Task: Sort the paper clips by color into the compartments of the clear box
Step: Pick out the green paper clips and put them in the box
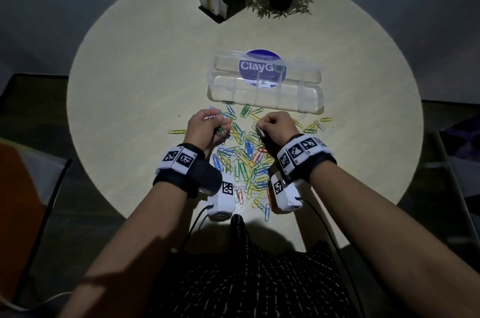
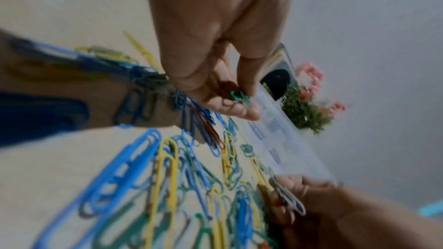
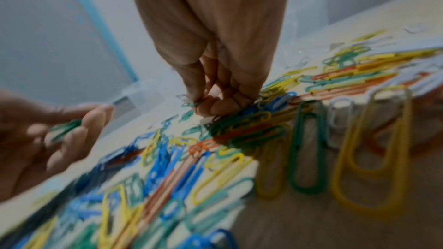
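Between both hands point(image 1: 207, 125) lie mixed-colour paper clips point(image 1: 244, 161).

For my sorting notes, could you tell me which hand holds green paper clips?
The left hand: its fingers pinch green paper clips; the right hand pinches a whitish one.

The head view looks steeply down from above the near edge of the round table point(image 1: 130, 78), taking in both forearms and the table's far edge. The left wrist view sits low and close over the clips point(image 2: 153, 168), facing along the fingers toward the far edge. The right wrist view does likewise. Both wrist views share the clips and the opposite hand.
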The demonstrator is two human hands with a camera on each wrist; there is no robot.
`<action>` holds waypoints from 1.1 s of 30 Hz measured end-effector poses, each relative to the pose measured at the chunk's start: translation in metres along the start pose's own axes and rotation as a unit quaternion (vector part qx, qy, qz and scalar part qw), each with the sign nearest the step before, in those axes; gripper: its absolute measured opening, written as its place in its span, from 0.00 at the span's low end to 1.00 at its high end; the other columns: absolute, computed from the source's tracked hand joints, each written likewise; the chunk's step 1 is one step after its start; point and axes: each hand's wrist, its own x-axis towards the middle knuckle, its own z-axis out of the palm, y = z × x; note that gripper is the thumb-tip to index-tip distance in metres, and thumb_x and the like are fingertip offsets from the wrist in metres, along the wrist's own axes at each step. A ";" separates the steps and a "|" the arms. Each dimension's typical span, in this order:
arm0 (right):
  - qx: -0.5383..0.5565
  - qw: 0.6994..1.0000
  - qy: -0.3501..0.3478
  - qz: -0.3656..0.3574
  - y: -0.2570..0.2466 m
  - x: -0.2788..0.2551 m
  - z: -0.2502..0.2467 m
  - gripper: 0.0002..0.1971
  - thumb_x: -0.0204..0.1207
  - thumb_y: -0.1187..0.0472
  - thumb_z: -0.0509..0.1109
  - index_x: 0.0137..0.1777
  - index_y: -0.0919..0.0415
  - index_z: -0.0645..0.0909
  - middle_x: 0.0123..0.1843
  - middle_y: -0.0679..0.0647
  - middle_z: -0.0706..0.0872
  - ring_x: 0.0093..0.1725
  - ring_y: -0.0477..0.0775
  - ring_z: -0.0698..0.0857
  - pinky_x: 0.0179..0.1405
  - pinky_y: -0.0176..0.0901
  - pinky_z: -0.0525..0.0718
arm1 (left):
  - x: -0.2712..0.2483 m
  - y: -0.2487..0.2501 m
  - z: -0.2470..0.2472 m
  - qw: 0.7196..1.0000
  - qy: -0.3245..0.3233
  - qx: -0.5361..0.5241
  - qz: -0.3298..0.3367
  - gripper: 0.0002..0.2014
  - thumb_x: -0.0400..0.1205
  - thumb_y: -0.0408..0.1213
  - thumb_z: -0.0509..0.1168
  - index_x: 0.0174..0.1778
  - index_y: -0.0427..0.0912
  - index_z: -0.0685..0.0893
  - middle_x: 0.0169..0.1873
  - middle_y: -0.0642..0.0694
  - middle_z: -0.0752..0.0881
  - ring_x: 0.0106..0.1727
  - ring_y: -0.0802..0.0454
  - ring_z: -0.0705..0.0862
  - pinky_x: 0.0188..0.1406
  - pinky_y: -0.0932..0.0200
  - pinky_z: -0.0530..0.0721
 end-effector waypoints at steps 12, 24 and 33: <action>0.135 0.991 0.022 -0.014 -0.015 -0.007 0.003 0.08 0.74 0.76 0.65 0.43 0.66 0.84 0.30 0.55 0.85 0.21 0.38 0.82 0.27 0.31 0.82 | 0.005 -0.006 0.000 0.980 -0.044 -0.132 -0.140 0.14 0.89 0.34 0.49 0.38 0.41 0.72 0.28 0.42 0.90 0.27 0.54 0.91 0.30 0.67 0.87; -0.006 0.985 0.019 -0.172 -0.052 -0.018 0.013 0.08 0.73 0.67 0.73 0.50 0.68 0.88 0.48 0.62 0.91 0.47 0.51 0.86 0.44 0.19 0.76 | 0.007 -0.004 0.005 0.969 -0.011 -0.182 -0.167 0.22 0.89 0.47 0.48 0.35 0.37 0.73 0.26 0.42 0.82 0.27 0.53 0.82 0.20 0.70 0.82; -0.345 0.914 -0.029 -0.214 -0.038 0.021 0.012 0.11 0.77 0.67 0.61 0.53 0.65 0.84 0.58 0.64 0.83 0.57 0.67 0.82 0.52 0.48 0.79 | 0.012 0.002 -0.007 0.976 -0.033 -0.099 -0.189 0.18 0.86 0.39 0.47 0.28 0.47 0.63 0.07 0.53 0.61 0.07 0.60 0.58 0.07 0.72 0.51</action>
